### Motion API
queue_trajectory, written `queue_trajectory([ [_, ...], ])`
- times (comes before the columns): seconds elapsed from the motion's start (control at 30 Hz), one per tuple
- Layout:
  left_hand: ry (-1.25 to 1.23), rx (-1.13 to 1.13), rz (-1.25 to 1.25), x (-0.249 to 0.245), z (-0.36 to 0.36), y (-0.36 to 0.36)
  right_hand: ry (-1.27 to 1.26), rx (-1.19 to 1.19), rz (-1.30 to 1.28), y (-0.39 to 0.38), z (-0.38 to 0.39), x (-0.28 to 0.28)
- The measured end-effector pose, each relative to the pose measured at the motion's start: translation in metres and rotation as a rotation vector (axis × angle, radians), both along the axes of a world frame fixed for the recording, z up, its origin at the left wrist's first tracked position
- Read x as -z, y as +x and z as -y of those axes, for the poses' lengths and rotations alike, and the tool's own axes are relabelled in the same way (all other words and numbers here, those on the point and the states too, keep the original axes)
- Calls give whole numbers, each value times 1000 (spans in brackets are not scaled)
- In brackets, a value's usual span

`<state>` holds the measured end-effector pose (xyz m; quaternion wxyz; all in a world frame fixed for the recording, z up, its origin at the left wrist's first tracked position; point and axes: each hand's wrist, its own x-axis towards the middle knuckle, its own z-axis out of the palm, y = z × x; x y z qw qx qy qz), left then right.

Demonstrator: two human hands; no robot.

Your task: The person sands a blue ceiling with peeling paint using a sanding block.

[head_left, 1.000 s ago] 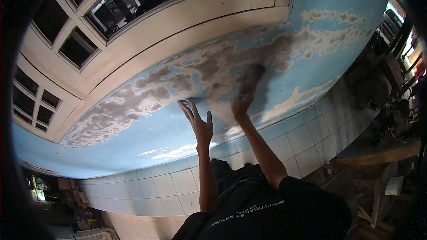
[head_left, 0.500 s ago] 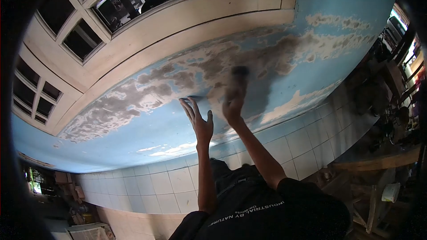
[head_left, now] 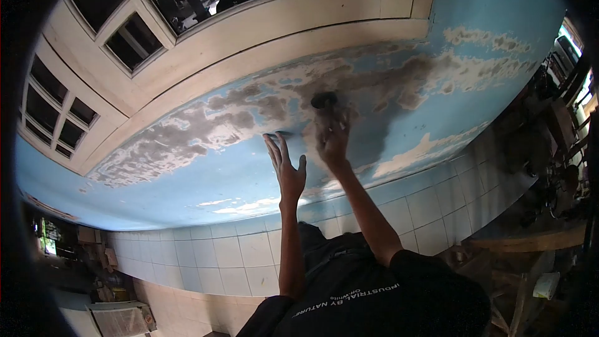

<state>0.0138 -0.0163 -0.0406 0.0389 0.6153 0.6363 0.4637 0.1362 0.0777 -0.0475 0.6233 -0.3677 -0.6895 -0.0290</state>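
Note:
The blue wall (head_left: 243, 178) has a long band of peeled paint, with grey and whitish patches (head_left: 181, 134) below the window. Against this band, my right hand (head_left: 334, 136) is closed around a dark, rounded pad (head_left: 324, 100), blurred by motion; its exact kind is hard to make out. The pad lies on or close to a grey patch. To its left, my left hand (head_left: 289, 171) is open, fingers stretched up and thumb apart, with its fingertips at the wall by the lower edge of the peeled band. Nothing shows in it.
A cream window frame (head_left: 249, 47) with dark panes spans the wall above the hands. White tiles (head_left: 231, 253) line the wall's lower part. On the right stand a wooden bench (head_left: 530, 241) and cluttered dark objects. A pale box-like thing (head_left: 121, 321) sits at lower left.
My right hand and the dark pad have moved left along the wall. My left hand keeps its spread pose at the wall. The whole view has shifted slightly.

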Motion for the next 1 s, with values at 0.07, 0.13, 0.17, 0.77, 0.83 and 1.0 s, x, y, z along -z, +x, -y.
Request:
queue_trajectory([
  [0.07, -15, 23, -9, 0, 2, -3, 42, -13, 71, 12, -8, -3],
  [0.13, -27, 28, 2, -3, 3, -4, 44, 121, -140, 20, -13, -10],
  [0.17, -43, 35, 18, -3, 4, -3, 44, 186, -242, 22, -15, -12],
  [0.77, -31, 17, 30, -3, 2, 1, 44, 19, -204, -16, 9, 0],
  [0.83, -22, 21, 18, 1, 1, 0, -54, 9, 67, -16, 14, -1],
  [1.0, -37, 36, 34, -3, 4, -4, 120, 131, -58, 26, -18, 29],
])
